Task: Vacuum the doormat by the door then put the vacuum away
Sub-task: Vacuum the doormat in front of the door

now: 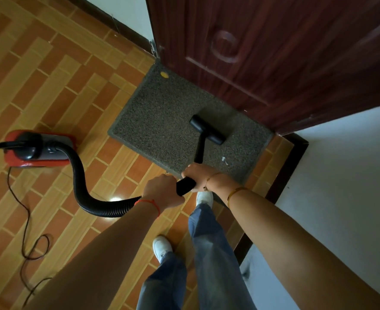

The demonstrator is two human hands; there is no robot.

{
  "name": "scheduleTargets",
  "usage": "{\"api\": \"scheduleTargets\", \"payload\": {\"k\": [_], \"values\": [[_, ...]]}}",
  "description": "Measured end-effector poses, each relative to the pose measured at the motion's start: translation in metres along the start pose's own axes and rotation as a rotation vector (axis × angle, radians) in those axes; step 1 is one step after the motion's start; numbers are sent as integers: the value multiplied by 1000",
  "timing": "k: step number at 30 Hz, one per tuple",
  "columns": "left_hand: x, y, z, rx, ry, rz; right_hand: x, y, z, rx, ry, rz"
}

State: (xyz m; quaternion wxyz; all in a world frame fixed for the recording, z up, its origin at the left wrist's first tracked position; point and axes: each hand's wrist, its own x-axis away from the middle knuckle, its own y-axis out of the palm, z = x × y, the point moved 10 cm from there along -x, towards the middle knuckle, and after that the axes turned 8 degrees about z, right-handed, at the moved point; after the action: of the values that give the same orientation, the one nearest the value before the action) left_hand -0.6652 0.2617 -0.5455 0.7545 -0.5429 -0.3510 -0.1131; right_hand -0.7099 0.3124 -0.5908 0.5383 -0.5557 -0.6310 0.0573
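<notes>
A grey speckled doormat (162,117) lies on the floor against a dark red door (274,52). The black vacuum nozzle (208,129) rests flat on the mat near the door, joined to a black wand (199,151). My right hand (198,174) grips the wand's upper end. Just behind it, my left hand (162,191) holds the wand where the ribbed black hose (84,182) begins. The hose curves left to the red and black vacuum body (37,148), which sits on the tiles. A yellow speck (164,74) and white scraps (224,159) lie on the mat.
The vacuum's power cord (28,231) loops over the orange brick-pattern tiles at lower left. A white wall (341,175) with dark skirting runs along the right. My feet in white shoes (162,246) stand just short of the mat.
</notes>
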Motion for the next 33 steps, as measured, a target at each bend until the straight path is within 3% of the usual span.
{"api": "scheduleTargets", "payload": {"k": [17,25,33], "values": [[143,76,-88,-178,63,-38,47,95,-159,-70,47,57],[153,89,-83,-183,96,-33,57,108,-160,-76,81,60],[125,83,-53,-174,97,13,51,101,-115,-48,123,95]]}}
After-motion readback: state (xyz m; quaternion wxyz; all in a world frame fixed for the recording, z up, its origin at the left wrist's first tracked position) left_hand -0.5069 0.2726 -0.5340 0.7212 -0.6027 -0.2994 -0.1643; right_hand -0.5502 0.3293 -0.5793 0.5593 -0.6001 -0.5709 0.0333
